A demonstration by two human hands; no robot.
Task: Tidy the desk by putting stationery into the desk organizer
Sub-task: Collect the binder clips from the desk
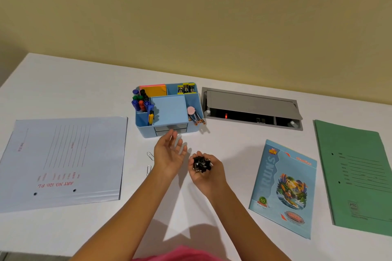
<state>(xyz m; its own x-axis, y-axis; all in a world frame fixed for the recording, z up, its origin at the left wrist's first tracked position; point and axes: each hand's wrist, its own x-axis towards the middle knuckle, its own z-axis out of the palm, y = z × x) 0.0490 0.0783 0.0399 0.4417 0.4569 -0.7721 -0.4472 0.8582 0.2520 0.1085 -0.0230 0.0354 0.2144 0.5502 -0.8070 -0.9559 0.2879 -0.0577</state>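
Observation:
A light blue desk organizer (169, 110) stands at the middle of the white desk, holding markers (141, 100), sticky notes (156, 90), small staplers (186, 88) and pencils (196, 117). Just in front of it my left hand (169, 153) is open, palm turned right, fingertips near the organizer's small front drawers (169, 130). My right hand (206, 172) is cupped, holding a bunch of several black binder clips (201, 164). Two silver paper clips (150, 162) lie on the desk left of my left wrist.
A pale blue file folder (63, 161) lies at the left. A blue notebook (284, 188) and a green folder (358, 178) lie at the right. A grey cable box (252, 104) with its lid raised is set into the desk behind, right of the organizer.

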